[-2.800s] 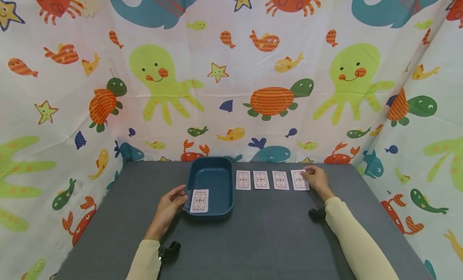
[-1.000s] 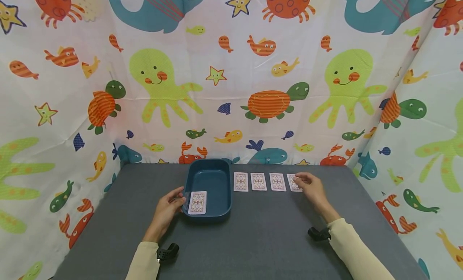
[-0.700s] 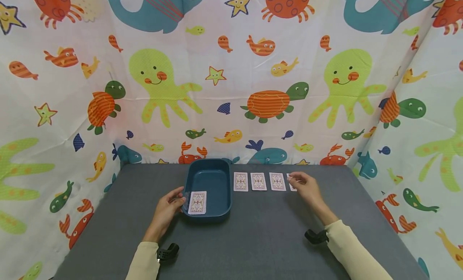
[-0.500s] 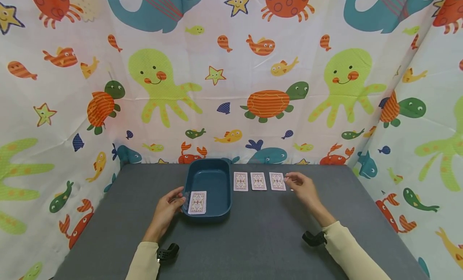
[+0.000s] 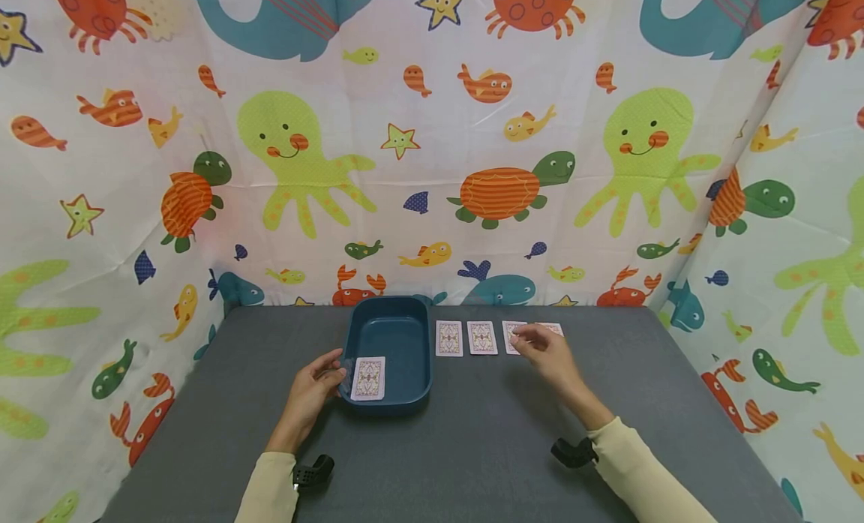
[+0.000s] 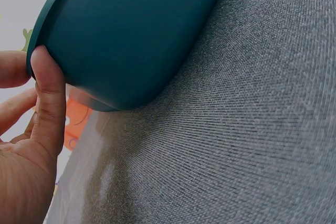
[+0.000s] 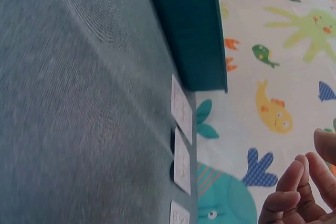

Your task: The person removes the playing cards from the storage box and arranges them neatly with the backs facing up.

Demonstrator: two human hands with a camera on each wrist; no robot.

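Observation:
My left hand (image 5: 312, 392) pinches the left rim of a dark teal tray (image 5: 402, 344). In the left wrist view, the thumb (image 6: 50, 95) presses its outer wall while the fingers reach past the rim. A playing card (image 5: 368, 379) lies back up in the tray's near left corner. Right of the tray runs a row of several cards, all back up: the first (image 5: 449, 338), the second (image 5: 482, 338), the third (image 5: 511, 338) and the last (image 5: 555, 328). My right hand (image 5: 553, 358) hovers over the third and last cards, partly covering both; its loosely bent fingers hold nothing.
A grey cloth-covered table (image 5: 472, 463) lies under everything. Behind it hangs a white curtain (image 5: 432, 230) printed with sea animals. Each wrist carries a black camera mount, the left one (image 5: 313, 472) and the right one (image 5: 574, 453), close above the table.
My right hand has moved left from the last card of the row to over the third, uncovering part of the last card. The left hand keeps its grip on the tray; the cards lie as before.

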